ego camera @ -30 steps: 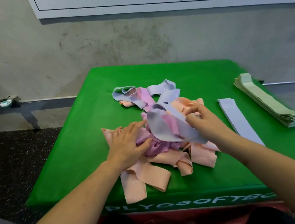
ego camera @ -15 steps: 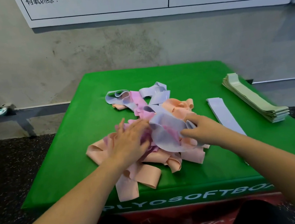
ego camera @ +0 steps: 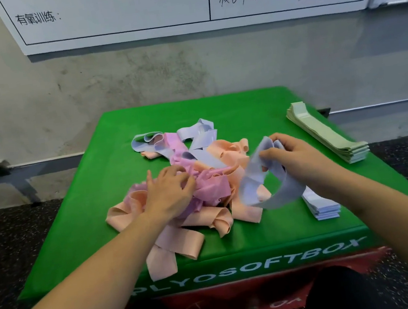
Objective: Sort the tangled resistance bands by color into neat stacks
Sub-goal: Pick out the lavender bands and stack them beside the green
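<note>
I am looking down at a green soft box (ego camera: 102,221) that is serving as my counter, with white lettering running along its front edge and a red box (ego camera: 244,303) sitting under it. Behind it a grey wall is carrying a whiteboard (ego camera: 125,11) with handwritten notes.

In the middle of the counter the tangled pile (ego camera: 211,192) of peach, pink and lilac resistance bands is lying in loose loops, with one peach band (ego camera: 160,262) drooping over the front edge. Along the far right side a neat green stack (ego camera: 331,136) is lying flat, well apart from the pile. Nearer to me, a lilac stack (ego camera: 323,205) is sitting just beside the pile's right edge, partly hidden by my right forearm.

My right hand (ego camera: 295,157) is holding a lilac band (ego camera: 267,184) up off the counter, its grip clamped on the top of the loop, thumb and fingers pinching the material while the rest is hanging open between the pile and the lilac stack. My left hand (ego camera: 168,190) is resting on the left part of the pile, fingers curling down into the pink bands (ego camera: 212,187) and gripping them.
</note>
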`<state>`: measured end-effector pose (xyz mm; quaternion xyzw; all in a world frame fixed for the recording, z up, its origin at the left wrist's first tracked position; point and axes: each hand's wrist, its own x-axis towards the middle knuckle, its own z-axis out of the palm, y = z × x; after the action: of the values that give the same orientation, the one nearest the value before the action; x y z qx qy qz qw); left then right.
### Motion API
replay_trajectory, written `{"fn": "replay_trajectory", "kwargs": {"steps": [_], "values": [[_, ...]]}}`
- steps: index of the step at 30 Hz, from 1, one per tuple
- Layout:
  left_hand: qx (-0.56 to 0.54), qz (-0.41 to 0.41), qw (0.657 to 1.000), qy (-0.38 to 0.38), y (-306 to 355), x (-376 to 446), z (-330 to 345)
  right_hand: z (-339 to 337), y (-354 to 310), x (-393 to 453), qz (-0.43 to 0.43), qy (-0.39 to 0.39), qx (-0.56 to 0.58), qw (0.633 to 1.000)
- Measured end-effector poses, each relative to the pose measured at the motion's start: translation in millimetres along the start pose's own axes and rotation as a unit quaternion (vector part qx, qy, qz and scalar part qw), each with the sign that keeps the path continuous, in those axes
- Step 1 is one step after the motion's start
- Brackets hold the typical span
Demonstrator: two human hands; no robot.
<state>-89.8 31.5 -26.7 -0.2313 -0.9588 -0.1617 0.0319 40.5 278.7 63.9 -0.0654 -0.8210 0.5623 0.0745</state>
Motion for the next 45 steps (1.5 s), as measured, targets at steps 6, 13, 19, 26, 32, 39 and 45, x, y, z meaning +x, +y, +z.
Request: {"fn": "replay_trajectory", "kwargs": {"steps": [6,13,19,26,32,39,45], "values": [[-0.251,-0.015,0.967,0.05,31.5,-2.4,-19.9,-8.0,-2.3,-20.0,0.027,-0.079,0.02,0.996],[-0.539,0.099,0.829,-0.112,106.4,-45.0,-42.0,-5.6,-9.2,-34.5,0.021,-0.126,0.051,0.99],[-0.487,0.08,0.87,-0.027,123.2,-59.4,-43.0,-5.4,-12.7,-48.4,0.022,-0.13,0.054,0.99],[-0.57,0.0,0.822,0.017,117.9,-71.4,-48.6,-11.9,2.1,-54.6,0.085,-0.029,0.213,0.973],[-0.631,-0.04,0.773,0.058,124.9,-76.0,-53.9,-3.9,15.6,-70.0,0.169,0.001,0.301,0.939],[-0.636,-0.056,0.764,0.096,124.3,-74.0,-55.1,2.7,27.6,-93.7,0.167,-0.098,0.399,0.896],[-0.646,-0.061,0.754,0.102,125.5,-78.3,-58.1,6.7,50.4,-103.5,0.196,-0.071,0.261,0.942]]}}
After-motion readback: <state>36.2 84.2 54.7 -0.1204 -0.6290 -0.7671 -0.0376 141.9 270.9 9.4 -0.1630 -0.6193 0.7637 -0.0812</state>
